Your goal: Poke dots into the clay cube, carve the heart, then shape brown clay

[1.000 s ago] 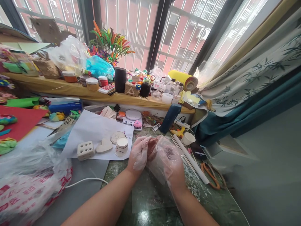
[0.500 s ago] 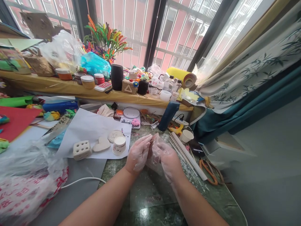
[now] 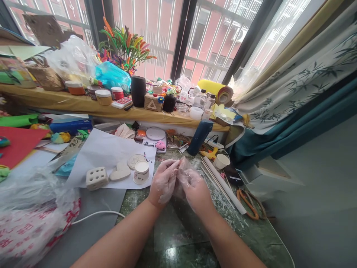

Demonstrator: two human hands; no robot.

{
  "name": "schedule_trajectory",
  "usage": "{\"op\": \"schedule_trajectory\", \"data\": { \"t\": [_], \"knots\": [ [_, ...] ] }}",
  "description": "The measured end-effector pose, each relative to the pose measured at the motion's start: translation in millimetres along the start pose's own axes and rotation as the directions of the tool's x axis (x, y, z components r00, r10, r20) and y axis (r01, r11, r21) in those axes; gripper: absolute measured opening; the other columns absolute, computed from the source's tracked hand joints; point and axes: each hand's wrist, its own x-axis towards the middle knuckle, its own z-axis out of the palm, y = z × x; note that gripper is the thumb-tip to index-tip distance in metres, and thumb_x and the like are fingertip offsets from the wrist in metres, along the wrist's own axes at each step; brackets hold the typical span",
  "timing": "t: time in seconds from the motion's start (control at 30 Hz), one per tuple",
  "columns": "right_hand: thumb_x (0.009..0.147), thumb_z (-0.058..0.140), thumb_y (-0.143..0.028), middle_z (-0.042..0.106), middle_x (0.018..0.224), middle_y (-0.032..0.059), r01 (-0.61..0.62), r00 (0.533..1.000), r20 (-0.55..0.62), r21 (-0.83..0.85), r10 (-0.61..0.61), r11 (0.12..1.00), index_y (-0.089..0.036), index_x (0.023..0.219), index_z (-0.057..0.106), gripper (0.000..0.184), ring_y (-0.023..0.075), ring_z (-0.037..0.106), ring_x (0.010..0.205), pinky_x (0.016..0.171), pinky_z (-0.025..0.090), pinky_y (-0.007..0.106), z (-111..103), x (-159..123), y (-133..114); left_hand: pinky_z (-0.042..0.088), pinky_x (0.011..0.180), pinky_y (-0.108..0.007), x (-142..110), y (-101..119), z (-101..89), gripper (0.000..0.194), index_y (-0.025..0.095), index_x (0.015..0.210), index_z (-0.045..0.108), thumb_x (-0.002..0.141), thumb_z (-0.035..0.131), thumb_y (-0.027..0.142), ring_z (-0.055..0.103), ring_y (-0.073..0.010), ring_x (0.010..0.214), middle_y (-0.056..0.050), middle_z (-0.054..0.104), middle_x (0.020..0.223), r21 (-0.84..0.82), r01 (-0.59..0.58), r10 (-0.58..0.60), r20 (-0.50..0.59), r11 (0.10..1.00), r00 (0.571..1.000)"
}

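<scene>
My left hand [image 3: 164,181], smeared with white residue, is closed with its fingers together, pressed on a crumpled piece of clear plastic film [image 3: 184,166]. From the other side my right hand [image 3: 196,190] pinches the same film, which covers part of its fingers. Whether anything lies inside the film is hidden by the hands. Left of them, a paper cup with a white top [image 3: 141,172] stands on a white sheet [image 3: 97,154]. Beside it lie a pale heart-shaped piece [image 3: 120,172], a round star-marked disc [image 3: 136,161] and a large white die [image 3: 96,178].
Beyond my hands are a dark blue cylinder [image 3: 200,137] and a small scale [image 3: 155,144] with a pink lump. To the right lie a white roll [image 3: 224,185], thin sticks, a white cup [image 3: 221,161], a phone [image 3: 233,175] and orange-handled scissors [image 3: 247,204]. A plastic bag [image 3: 36,223] fills the near left.
My right hand has turned slightly and shifted its grip. The film now spreads more over its fingers, while my left hand stays nearly in place.
</scene>
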Motion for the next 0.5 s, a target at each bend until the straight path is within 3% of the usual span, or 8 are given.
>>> {"op": "schedule_trajectory", "data": {
  "t": [0.1, 0.2, 0.37, 0.43, 0.5],
  "knots": [
    [0.088, 0.069, -0.044, 0.079, 0.101, 0.0098, 0.049, 0.998, -0.032, -0.039, -0.050, 0.998, -0.021, 0.094, 0.078, 0.026, 0.0305, 0.069, 0.105, 0.095, 0.053, 0.043, -3, 0, 0, 0.052, 0.106, -0.038, 1, -1, 0.5, 0.040, 0.029, 0.144, 0.061, 0.107, 0.045, 0.024, 0.062, -0.0209, 0.118, -0.010, 0.062, 0.127, 0.003, 0.007, -0.007, -0.002, 1.000, 1.000],
    [0.087, 0.071, -0.045, 0.078, 0.097, 0.0079, -0.021, 0.998, -0.048, 0.175, 0.030, 0.984, -0.021, 0.093, 0.076, 0.025, 0.0281, 0.071, 0.097, 0.090, 0.056, 0.041, 1, -7, 2, 0.053, 0.106, -0.038, 3, -2, 1.0, 0.039, 0.026, 0.142, 0.062, 0.107, 0.044, 0.026, 0.062, -0.0218, 0.118, -0.011, 0.063, 0.126, 0.005, 0.056, -0.056, -0.054, 0.998, 0.997],
    [0.085, 0.075, -0.046, 0.078, 0.097, 0.0058, -0.129, 0.988, 0.001, 0.574, 0.157, 0.809, -0.024, 0.101, 0.074, 0.027, 0.0242, 0.073, 0.089, 0.081, 0.059, 0.038, 16, -19, 2, 0.052, 0.107, -0.039, 6, -3, 0.3, 0.037, 0.021, 0.134, 0.068, 0.107, 0.044, 0.028, 0.063, -0.0225, 0.118, -0.011, 0.066, 0.124, 0.006, 0.177, -0.173, -0.182, 0.984, 0.968],
    [0.080, 0.079, -0.045, 0.079, 0.094, 0.0055, -0.197, 0.973, 0.037, 0.640, 0.226, 0.743, -0.023, 0.094, 0.073, 0.026, 0.0239, 0.074, 0.084, 0.077, 0.059, 0.037, 19, -18, -1, 0.052, 0.107, -0.039, 6, -4, 0.3, 0.037, 0.020, 0.132, 0.070, 0.107, 0.044, 0.029, 0.063, -0.0224, 0.117, -0.011, 0.066, 0.124, -0.007, 0.195, -0.192, -0.198, 0.981, 0.961],
    [0.077, 0.082, -0.047, 0.078, 0.086, 0.0056, -0.244, 0.960, 0.054, 0.637, 0.274, 0.731, -0.023, 0.087, 0.072, 0.028, 0.0240, 0.074, 0.077, 0.072, 0.060, 0.037, 18, -14, -3, 0.053, 0.106, -0.039, 5, -5, 0.3, 0.036, 0.020, 0.131, 0.070, 0.107, 0.045, 0.029, 0.064, -0.0226, 0.116, -0.012, 0.066, 0.124, -0.013, 0.186, -0.185, -0.198, 0.982, 0.963]
  ]
}}
